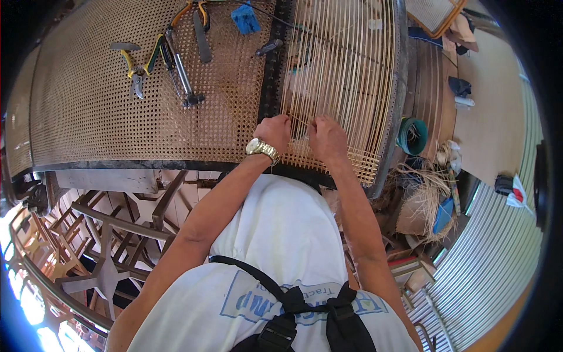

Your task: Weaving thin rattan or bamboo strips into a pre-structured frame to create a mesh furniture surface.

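Observation:
A dark frame lies before me, its right panel strung with long pale cane strands [352,76]. At the panel's near edge, cross strands form a band of open weave [365,163]. My left hand [274,132], with a gold watch [262,150] on its wrist, is closed by the dark middle bar [271,88]. Just to its right, my right hand [328,139] is closed above the strands, fingers pinched. A thin cane strand [299,121] runs between the two hands; the fingertips are partly hidden.
Finished cane mesh [88,111] fills the left panel. On it rest yellow-handled pruning shears [136,76], a hammer [183,76], a flat blade [202,41] and a blue rag [245,19]. A green bucket [411,136] and loose fibre [431,205] are at right; wooden chair frames [105,264] stand lower left.

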Available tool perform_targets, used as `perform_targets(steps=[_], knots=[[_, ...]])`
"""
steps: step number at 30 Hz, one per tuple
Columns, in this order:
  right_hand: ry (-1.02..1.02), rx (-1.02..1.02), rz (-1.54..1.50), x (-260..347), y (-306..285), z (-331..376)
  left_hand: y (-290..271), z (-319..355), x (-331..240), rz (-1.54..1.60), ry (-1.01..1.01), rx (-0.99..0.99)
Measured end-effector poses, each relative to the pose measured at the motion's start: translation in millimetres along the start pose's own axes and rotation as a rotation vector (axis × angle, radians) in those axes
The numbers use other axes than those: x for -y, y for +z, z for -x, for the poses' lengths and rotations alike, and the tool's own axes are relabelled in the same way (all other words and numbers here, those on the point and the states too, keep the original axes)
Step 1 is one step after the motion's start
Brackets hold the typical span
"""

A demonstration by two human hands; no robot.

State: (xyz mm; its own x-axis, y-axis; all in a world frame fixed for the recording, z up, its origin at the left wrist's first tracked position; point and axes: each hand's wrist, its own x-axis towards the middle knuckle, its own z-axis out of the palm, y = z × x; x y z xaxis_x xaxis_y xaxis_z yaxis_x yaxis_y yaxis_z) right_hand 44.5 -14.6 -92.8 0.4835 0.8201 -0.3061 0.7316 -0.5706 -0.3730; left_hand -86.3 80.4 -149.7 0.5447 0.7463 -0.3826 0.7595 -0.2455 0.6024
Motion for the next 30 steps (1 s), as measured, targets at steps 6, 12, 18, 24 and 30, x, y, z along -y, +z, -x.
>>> perform_targets(steps=[6, 12, 18, 24, 30], knots=[[0.055, 0.034, 0.007, 3.8, -6.1, -2.8, -3.4, -15.5, 11.0, 0.300, -0.198, 0.228], [0.064, 0.036, 0.005, 5.1, -5.2, -5.5, 4.9, -6.5, 25.5, 0.622, -0.152, 0.220], [0.010, -0.050, -0.009, 5.1, 0.6, -5.0, -6.9, -1.9, 14.2, 0.127, 0.028, -0.017], [0.067, 0.000, -0.002, 6.1, -1.7, -7.5, -4.3, -0.5, 10.4, 0.057, -0.026, 0.001], [0.074, 0.019, 0.010, 8.5, -0.3, -9.0, 3.5, -7.3, 32.5, 0.387, -0.183, 0.139]])
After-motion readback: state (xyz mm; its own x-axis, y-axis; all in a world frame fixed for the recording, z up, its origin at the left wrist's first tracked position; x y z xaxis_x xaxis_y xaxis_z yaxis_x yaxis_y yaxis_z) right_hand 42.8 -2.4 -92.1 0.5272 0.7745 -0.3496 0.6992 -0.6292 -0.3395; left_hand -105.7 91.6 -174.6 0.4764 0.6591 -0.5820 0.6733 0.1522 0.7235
